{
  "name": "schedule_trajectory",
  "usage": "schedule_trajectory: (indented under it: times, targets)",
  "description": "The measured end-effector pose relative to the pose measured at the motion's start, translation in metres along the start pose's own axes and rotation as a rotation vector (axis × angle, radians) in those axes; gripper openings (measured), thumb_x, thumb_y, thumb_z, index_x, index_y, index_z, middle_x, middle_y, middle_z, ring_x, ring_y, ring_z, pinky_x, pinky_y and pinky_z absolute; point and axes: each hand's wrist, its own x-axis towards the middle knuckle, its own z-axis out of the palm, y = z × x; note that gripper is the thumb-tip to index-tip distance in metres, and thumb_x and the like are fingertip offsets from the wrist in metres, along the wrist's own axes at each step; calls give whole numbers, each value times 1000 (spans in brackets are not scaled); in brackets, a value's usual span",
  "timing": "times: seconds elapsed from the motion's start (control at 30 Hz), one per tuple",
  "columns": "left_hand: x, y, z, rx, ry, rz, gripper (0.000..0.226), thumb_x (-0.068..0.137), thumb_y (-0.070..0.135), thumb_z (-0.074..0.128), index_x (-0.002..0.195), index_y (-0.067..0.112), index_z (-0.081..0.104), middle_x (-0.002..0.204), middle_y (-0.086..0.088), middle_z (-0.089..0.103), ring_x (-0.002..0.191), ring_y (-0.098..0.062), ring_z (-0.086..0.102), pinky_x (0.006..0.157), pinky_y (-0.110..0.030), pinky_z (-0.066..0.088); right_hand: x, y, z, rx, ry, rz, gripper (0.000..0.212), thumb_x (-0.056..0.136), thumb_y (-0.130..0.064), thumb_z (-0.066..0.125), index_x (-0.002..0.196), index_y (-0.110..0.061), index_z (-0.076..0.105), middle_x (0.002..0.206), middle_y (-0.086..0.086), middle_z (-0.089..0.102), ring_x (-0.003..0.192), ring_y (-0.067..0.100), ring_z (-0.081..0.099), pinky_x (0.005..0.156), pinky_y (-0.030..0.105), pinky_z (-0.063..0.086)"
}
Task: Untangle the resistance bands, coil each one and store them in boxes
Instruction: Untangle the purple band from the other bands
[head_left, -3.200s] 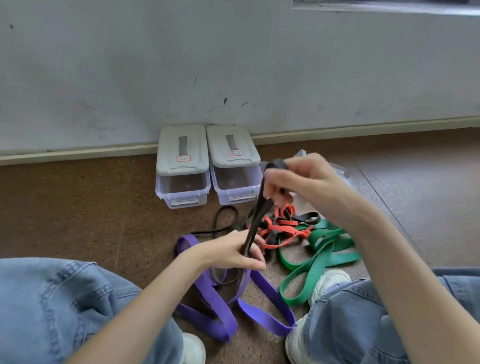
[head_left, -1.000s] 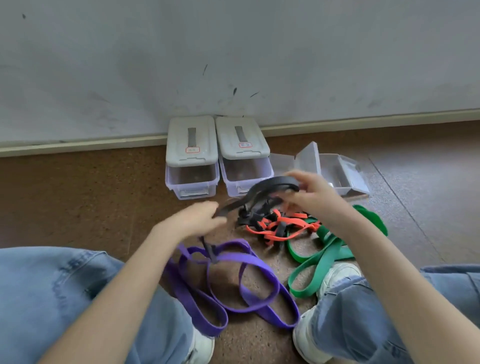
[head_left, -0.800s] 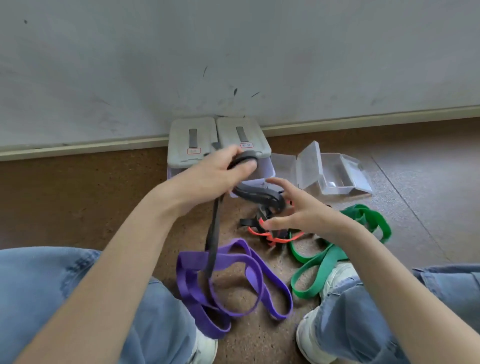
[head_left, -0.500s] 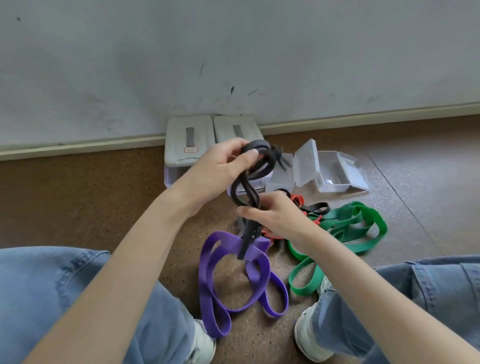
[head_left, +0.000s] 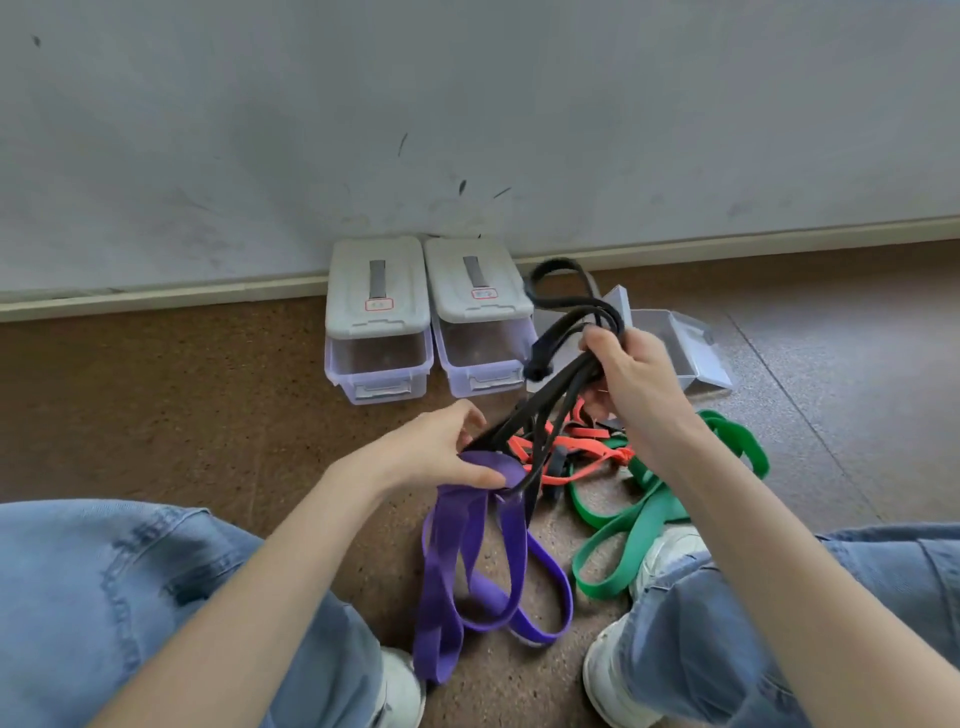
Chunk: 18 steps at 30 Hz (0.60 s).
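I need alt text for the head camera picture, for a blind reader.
Seated on the floor, a person's right hand grips a black band while the left hand holds a purple band. Orange and green bands lie tangled before two lidded boxes.

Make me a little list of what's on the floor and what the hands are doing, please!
left hand: pinches the purple band at its top
right hand: grips loops of the black band, lifted off the floor
orange band: on the floor, tangled with black strands
green band: on the floor by the right shoe
closed boxes: two, grey lids, side by side at the wall
open clear box: behind the right hand
bands in boxes: none visible
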Motion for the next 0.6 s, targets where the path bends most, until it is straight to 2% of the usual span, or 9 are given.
schedule_trajectory:
  times: [0.07,0.17,0.27,0.33,0.43,0.47,0.53,0.57,0.6]
  targets:
    - [-2,6,-8,61,-16,-9,78,67,48,77,130,26,36,120,6,50,104,-11,51,77,-20,46,3,1,-2,-64,78,-39,25,97,-14,42,73,-16,49,49,-4,51,37,7,43,34,17,33]
    - [-6,16,-13,263,-10,71,84,70,33,77,138,27,29,126,-1,48,112,-18,48,85,-27,42,9,3,-5,-112,187,-51,26,96,-15,42,71,-17,50,56,1,46,44,13,43,34,18,32]
    - [-13,25,-15,428,144,156,56,82,16,63,134,21,40,119,-6,55,111,-23,52,90,-37,45,14,7,-7,-175,218,-73,26,96,-16,42,70,-14,46,62,8,47,51,21,43,39,25,34]
    - [-19,28,-22,447,197,194,39,87,10,54,126,17,51,116,-5,61,108,-22,56,91,-38,46,17,9,-12,-211,254,-90,25,95,-16,43,70,-14,44,62,9,43,57,25,42,46,32,34]
    - [-29,33,-35,424,307,250,33,88,7,50,120,14,57,114,-5,63,107,-23,58,92,-39,45,19,11,-17,-241,291,-107,25,95,-16,42,70,-14,44,60,8,42,59,27,42,51,37,35]
    - [-33,36,-40,408,360,271,33,86,8,52,117,15,59,112,-4,65,105,-22,59,90,-39,46,19,12,-18,-263,288,-110,25,95,-16,42,70,-14,44,61,9,44,57,27,43,50,35,37]
    - [-40,42,-52,441,431,271,28,77,16,60,104,24,63,97,5,67,92,-17,59,73,-32,45,18,14,-18,-321,268,-113,25,95,-18,42,71,-14,45,63,10,49,53,25,46,42,26,39]
    - [-44,44,-59,472,397,230,22,74,23,65,95,28,63,88,10,64,84,-15,57,63,-28,40,18,15,-18,-343,256,-115,24,95,-19,43,72,-14,46,63,9,51,51,22,47,40,23,38]
    - [-47,45,-65,472,298,174,19,71,29,70,87,29,60,82,13,60,77,-12,54,58,-25,37,17,15,-17,-367,250,-122,23,96,-20,43,74,-14,47,63,7,52,50,20,47,40,23,37]
